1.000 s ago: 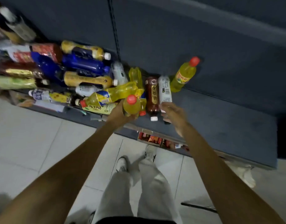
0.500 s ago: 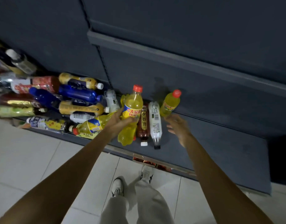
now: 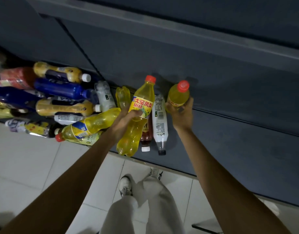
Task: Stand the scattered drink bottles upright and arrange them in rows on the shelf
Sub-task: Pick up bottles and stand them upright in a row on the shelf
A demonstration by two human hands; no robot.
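Left hand (image 3: 126, 120) gripping tall yellow bottle (image 3: 137, 115); right hand (image 3: 181, 114) gripping small yellow bottle (image 3: 178, 95); above shelf (image 3: 229, 149).

Dim indoor light; the dark shelf (image 3: 229, 132) swallows detail. Floor tiles (image 3: 27, 157) read brighter, with soft shadows. Wide-angle bending at the edges, bottles far left blurred.

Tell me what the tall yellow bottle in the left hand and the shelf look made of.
Tall yellow drink bottle with red cap: clear, glossy plastic by its look; the liquid shows through and the moulded base glints. Dark blue-grey shelf: matt and smooth, probably painted metal, though the look leaves that open.
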